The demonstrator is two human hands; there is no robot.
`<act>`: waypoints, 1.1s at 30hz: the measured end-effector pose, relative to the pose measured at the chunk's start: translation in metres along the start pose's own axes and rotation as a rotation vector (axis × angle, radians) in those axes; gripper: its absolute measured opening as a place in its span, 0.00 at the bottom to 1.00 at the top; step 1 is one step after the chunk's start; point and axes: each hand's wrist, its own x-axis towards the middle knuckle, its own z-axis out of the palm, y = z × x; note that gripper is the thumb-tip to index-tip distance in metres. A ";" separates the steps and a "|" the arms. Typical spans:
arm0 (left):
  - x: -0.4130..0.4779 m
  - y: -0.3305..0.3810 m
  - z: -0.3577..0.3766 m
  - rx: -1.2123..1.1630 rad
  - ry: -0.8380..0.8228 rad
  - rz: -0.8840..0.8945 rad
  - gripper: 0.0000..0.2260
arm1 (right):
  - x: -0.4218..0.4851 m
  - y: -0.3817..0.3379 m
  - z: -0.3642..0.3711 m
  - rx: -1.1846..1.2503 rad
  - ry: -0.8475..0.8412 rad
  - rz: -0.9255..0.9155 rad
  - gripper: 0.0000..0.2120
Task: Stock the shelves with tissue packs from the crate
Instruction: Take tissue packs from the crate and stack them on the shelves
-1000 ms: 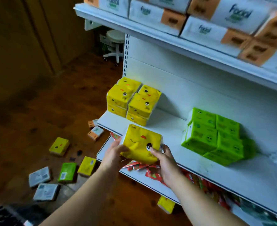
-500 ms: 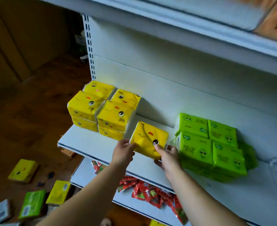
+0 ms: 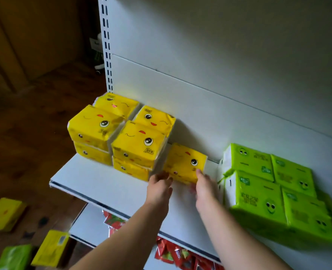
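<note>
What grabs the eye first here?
The yellow stack of tissue packs at the left end of the white shelf stands out, as do the lime-green packs to the right. A single yellow pack sits in the gap between them. The left hand and right hand are at its front edge, fingers extended. Loose packs lie on the dark floor, lower left.

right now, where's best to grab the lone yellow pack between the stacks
Take the lone yellow pack by its front edge, coming from the open front of the shelf. Its left side sits against the yellow stack, the back panel is behind it, and the green packs crowd the right.
</note>
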 end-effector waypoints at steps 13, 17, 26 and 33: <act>-0.017 0.017 0.011 0.249 -0.224 -0.002 0.27 | -0.010 -0.034 -0.005 0.105 -0.207 0.125 0.11; -0.061 0.013 -0.009 0.244 -0.198 -0.021 0.25 | -0.058 -0.038 -0.028 0.044 -0.255 0.129 0.19; -0.197 0.027 -0.130 0.064 0.100 -0.001 0.21 | -0.236 -0.005 -0.027 -0.172 -0.651 0.194 0.09; -0.283 0.037 -0.306 -0.036 0.412 0.075 0.08 | -0.369 0.070 0.049 -0.352 -0.849 0.086 0.05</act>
